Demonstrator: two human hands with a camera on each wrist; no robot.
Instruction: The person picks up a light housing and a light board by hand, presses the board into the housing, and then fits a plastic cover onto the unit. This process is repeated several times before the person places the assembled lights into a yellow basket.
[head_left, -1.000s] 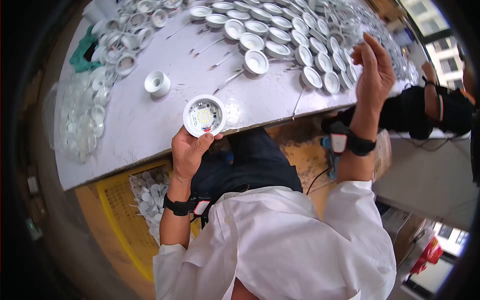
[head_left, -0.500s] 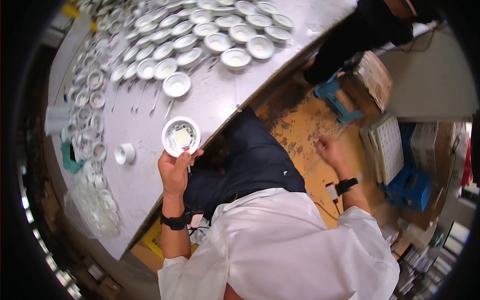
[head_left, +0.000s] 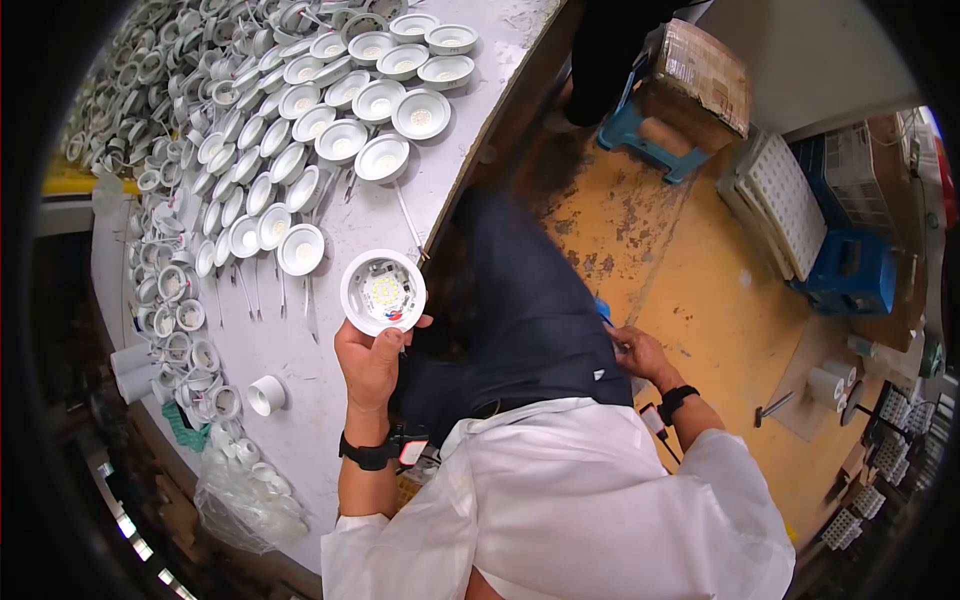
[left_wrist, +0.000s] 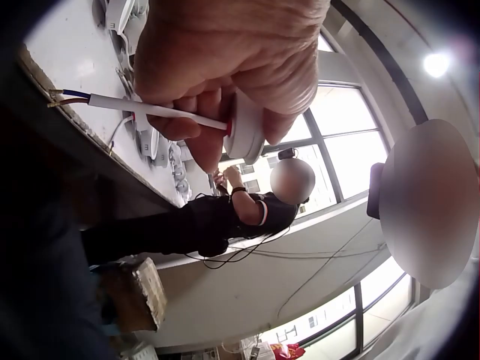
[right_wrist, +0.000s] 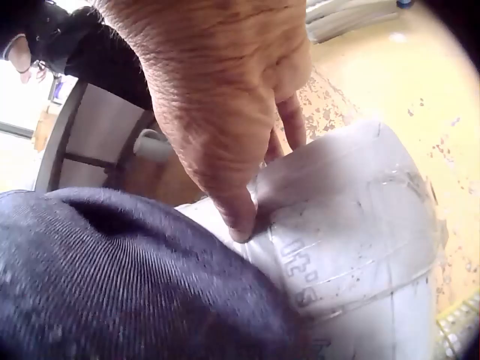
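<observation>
My left hand [head_left: 370, 368] grips a round white LED downlight [head_left: 384, 291] by its rim, above the table's front edge. The lamp's open face points up, showing a disc of yellow LEDs and a red-and-blue spot near the thumb. In the left wrist view a white cable [left_wrist: 161, 112] runs out from its back and ends in bare-tipped blue and brown wires. Low beside the right thigh is my right hand [head_left: 646, 357]. In the right wrist view its thumb and fingers hold the edge of a white, tape-wrapped bundle [right_wrist: 352, 225] with printed characters.
Rows of finished-looking downlights [head_left: 340, 140] with cables cover the far part of the white table [head_left: 345, 225]. A white cup-shaped housing [head_left: 267, 396] lies near a plastic bag of parts [head_left: 250, 495]. A blue stool [head_left: 850, 275], a carton [head_left: 695, 80] and another person [left_wrist: 247, 214] are nearby.
My head view has swung to the right. The right hand has dropped from above table height to beside the thigh, onto the bundle. The left hand keeps its hold on the downlight.
</observation>
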